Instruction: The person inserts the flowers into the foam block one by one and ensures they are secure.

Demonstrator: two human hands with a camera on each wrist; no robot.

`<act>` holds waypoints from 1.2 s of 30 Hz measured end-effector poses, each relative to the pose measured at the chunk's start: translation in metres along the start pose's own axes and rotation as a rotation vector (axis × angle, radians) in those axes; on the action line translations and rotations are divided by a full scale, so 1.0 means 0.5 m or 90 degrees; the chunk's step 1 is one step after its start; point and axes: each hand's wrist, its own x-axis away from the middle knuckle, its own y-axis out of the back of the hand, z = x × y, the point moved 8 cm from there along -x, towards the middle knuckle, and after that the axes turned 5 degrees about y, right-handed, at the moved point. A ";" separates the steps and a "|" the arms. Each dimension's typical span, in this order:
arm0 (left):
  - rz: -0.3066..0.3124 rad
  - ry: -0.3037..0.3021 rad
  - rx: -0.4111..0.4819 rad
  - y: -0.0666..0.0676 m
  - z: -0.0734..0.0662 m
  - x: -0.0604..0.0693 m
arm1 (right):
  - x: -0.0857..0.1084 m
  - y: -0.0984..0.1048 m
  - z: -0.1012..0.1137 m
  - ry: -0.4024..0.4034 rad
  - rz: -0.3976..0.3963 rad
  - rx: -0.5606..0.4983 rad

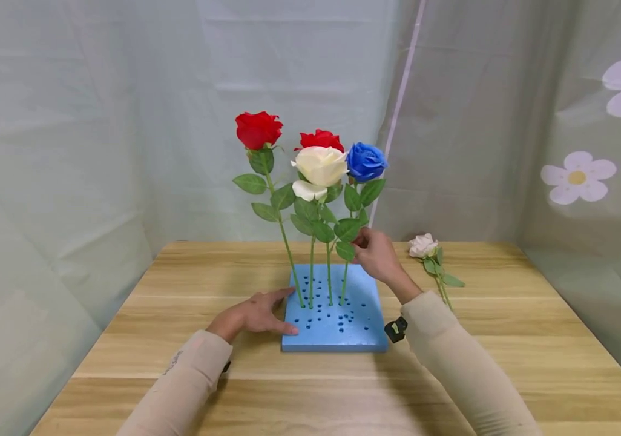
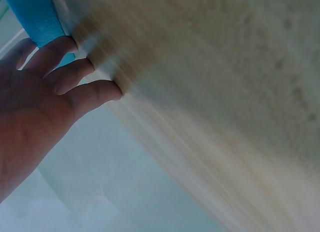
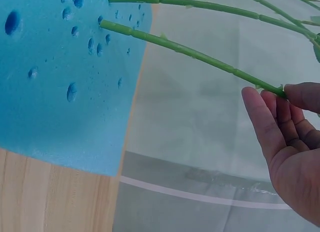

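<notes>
A blue foam block (image 1: 373, 303) with many holes lies on the table, with several long-stemmed artificial roses standing in it. My right hand (image 1: 378, 257) pinches the green stem (image 3: 195, 54) of the blue rose (image 1: 366, 162) between thumb and fingers. That stem's lower end sits in a hole. Left of it stand a white rose (image 1: 321, 166), a red rose (image 1: 318, 140) partly hidden behind the white bloom, and another red rose (image 1: 258, 130) leaning left. My left hand (image 1: 258, 312) rests against the block's left edge, fingers spread and thumb near the front corner.
A pale pinkish-white rose (image 1: 423, 245) lies on the wooden table (image 1: 180, 321) at the back right, beyond my right forearm. Light curtains (image 1: 299, 60) hang behind the table and along both sides. The tall stems and leaves crowd the space above the block.
</notes>
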 end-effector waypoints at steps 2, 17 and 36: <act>-0.001 0.000 0.001 0.001 0.000 0.001 | 0.000 -0.001 0.002 0.004 0.000 0.001; -0.003 0.007 0.000 0.000 -0.003 0.005 | 0.014 -0.020 -0.008 -0.023 0.009 -0.024; 0.001 0.004 -0.014 0.001 -0.005 0.009 | 0.031 -0.037 -0.014 -0.022 0.032 -0.032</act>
